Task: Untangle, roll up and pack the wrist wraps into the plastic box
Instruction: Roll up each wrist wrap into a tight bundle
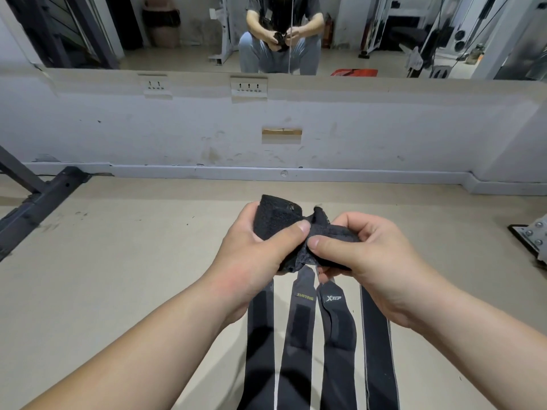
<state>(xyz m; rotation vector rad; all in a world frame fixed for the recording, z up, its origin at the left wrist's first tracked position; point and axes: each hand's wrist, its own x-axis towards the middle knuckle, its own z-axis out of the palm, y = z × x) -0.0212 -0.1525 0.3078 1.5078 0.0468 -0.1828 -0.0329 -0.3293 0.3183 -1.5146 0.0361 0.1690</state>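
Your left grip (254,247) and right grip (370,253) meet in the middle of the view, both closed on one bunched black wrist wrap (281,214) held up above the floor (118,261). The left grip has its fingers curled round the wider, fuzzy end of the wad, with the thumb (296,229) pressed flat on top of it. The right grip pinches the narrower end just beside it, thumb (321,242) on top and the curled fingers underneath, so the two thumb tips sit almost touching. A small twisted tuft of the fabric stands up between the two grips. Below your hands four long dark straps run side by side toward you: a plain black strap (260,335) on the left, a grey strap lettered XUEYING (299,321), a grey strap lettered XTEP (337,321), and a black strap with pale stitched edges (377,335) on the right. Their far ends disappear under your hands, and you cannot tell whether any joins the wad. Ahead is a scuffed white wall (296,119) with two socket plates (248,85), and above it a mirror (177,31) that shows a seated person with both hands on the same dark bundle. A black metal frame (35,199) slants across the floor at the left.
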